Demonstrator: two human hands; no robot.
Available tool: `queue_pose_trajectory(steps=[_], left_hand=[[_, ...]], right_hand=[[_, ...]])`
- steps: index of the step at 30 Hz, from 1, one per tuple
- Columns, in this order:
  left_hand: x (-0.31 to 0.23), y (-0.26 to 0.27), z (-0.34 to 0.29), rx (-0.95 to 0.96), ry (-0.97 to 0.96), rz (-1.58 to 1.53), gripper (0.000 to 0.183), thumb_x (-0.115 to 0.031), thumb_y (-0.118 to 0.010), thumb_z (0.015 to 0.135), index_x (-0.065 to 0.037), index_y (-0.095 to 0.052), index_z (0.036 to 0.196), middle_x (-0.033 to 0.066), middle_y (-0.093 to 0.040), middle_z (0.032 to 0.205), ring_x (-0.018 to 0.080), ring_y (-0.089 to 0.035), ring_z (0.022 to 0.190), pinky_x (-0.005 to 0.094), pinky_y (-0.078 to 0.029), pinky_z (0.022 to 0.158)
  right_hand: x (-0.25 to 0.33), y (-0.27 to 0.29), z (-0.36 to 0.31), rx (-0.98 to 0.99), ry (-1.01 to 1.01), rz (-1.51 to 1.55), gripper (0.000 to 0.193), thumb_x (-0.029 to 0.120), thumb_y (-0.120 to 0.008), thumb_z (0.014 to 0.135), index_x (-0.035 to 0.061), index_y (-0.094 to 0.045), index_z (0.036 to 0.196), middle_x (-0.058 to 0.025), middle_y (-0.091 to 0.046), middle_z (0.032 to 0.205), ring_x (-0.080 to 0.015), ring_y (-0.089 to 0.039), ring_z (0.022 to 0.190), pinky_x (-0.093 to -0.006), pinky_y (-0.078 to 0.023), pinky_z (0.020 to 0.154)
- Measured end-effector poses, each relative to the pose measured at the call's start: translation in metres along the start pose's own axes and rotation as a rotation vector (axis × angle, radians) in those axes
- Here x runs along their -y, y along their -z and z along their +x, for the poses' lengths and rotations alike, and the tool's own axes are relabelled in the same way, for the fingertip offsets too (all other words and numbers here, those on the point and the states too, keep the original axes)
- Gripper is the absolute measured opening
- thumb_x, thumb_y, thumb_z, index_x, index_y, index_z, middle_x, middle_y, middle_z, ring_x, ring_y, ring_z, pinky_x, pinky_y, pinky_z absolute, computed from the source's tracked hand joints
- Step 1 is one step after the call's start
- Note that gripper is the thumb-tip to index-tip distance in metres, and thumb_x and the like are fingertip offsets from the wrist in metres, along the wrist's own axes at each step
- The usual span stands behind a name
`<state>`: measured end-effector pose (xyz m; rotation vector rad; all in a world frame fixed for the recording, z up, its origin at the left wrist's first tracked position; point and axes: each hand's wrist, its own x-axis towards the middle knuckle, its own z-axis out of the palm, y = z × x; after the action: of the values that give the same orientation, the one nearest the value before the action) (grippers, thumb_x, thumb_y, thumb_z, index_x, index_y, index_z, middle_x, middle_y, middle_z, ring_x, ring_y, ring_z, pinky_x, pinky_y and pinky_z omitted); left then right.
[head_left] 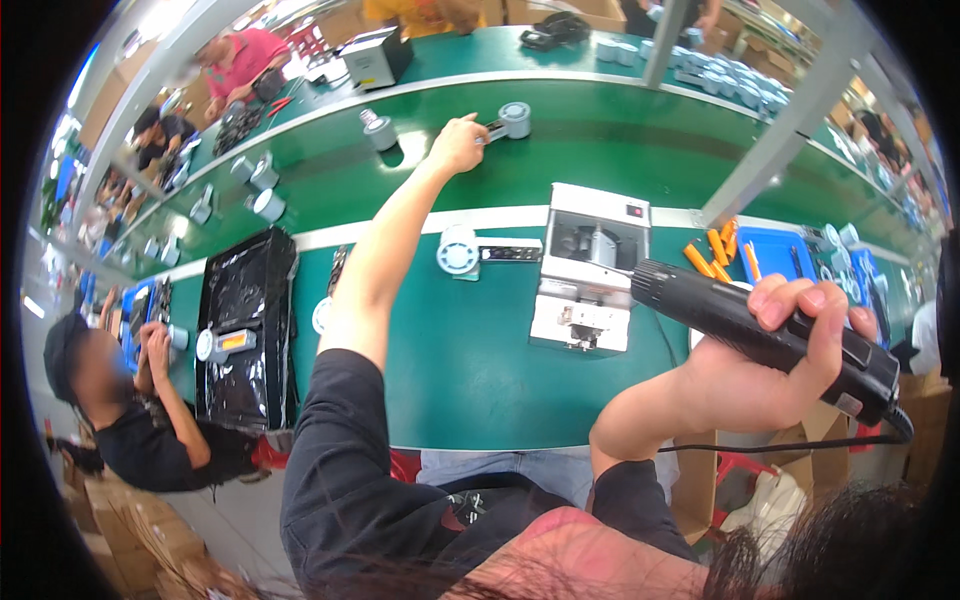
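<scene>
My left hand [462,145] reaches out over the green conveyor belt, its fingers closed on the handle end of a pale grey-blue, round-headed device [515,120]. Raised at the right, my right hand [800,340] is wrapped round a black electric screwdriver [715,310], whose cord trails from its rear end. On the bench in front of me lies a similar round-headed device [459,250] with its handle open, showing dark parts inside. That handle reaches a white screw feeder [590,265]. Part of another device [322,316] shows beside my left forearm.
A black plastic-lined tray [250,290] with one device on it stands at the left, near a seated co-worker [130,400]. Orange cylindrical parts [715,250] and a blue bin [775,252] are at the right. Several grey-blue pieces stand along the belt. A metal post [770,150] rises behind the feeder.
</scene>
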<state>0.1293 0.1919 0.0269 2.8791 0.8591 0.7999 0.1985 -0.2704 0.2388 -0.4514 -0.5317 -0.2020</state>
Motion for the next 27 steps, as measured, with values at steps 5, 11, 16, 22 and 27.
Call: queue_pose_trajectory(steps=[5, 11, 16, 22, 27], left_hand=[[-0.049, 0.143, -0.09, 0.101, 0.144, -0.229, 0.032, -0.023, -0.077, 0.093, -0.007, -0.078, 0.121, 0.0183, -0.076, 0.128, 0.0352, -0.072, 0.122, 0.0434, -0.054, 0.106], [-0.059, 0.196, -0.3, -0.381, 0.666, -0.164, 0.05, -0.034, -0.083, 0.093, -0.003, -0.07, 0.13, 0.0187, -0.071, 0.126, 0.0314, -0.065, 0.121, 0.0441, -0.048, 0.106], [-0.088, 0.16, -0.347, -0.358, 0.862, 0.17, 0.083, -0.05, -0.09, 0.082, -0.001, -0.059, 0.141, 0.0268, -0.057, 0.136, 0.0434, -0.053, 0.131, 0.0545, -0.045, 0.109], [-0.068, 0.183, -0.343, -0.238, 0.768, 0.138, 0.073, -0.037, -0.094, 0.076, 0.003, -0.068, 0.131, 0.0229, -0.074, 0.119, 0.0335, -0.074, 0.11, 0.0439, -0.058, 0.096], [-0.065, 0.229, -0.338, 0.013, 0.713, -0.666, 0.084, -0.002, -0.09, 0.077, -0.006, -0.05, 0.151, 0.0144, -0.067, 0.138, 0.0255, -0.064, 0.13, 0.0404, -0.055, 0.106]], right_hand=[[0.002, 0.003, 0.004, -0.017, 0.02, -0.059, 0.027, 0.005, -0.07, 0.092, 0.0004, -0.056, 0.114, -0.0147, -0.06, 0.084, -0.0169, -0.051, 0.061, -0.0319, -0.041, 0.062], [0.009, 0.03, 0.015, 0.104, -0.09, -0.009, 0.02, 0.014, -0.063, 0.1, 0.0023, -0.053, 0.113, -0.0161, -0.059, 0.093, -0.0191, -0.053, 0.066, -0.0357, -0.043, 0.066], [0.011, 0.03, 0.009, 0.246, -0.21, 0.087, 0.016, 0.014, -0.062, 0.101, 0.0032, -0.054, 0.11, -0.0147, -0.06, 0.094, -0.0199, -0.055, 0.067, -0.037, -0.044, 0.07], [0.011, 0.031, 0.008, 0.294, -0.236, 0.113, 0.023, 0.011, -0.063, 0.099, 0.0044, -0.051, 0.118, -0.0137, -0.062, 0.096, -0.0195, -0.057, 0.067, -0.0361, -0.046, 0.069], [0.014, 0.033, 0.011, 0.262, -0.205, 0.079, 0.022, 0.01, -0.065, 0.099, 0.0052, -0.052, 0.117, -0.0145, -0.062, 0.096, -0.0194, -0.058, 0.067, -0.0349, -0.046, 0.068]])
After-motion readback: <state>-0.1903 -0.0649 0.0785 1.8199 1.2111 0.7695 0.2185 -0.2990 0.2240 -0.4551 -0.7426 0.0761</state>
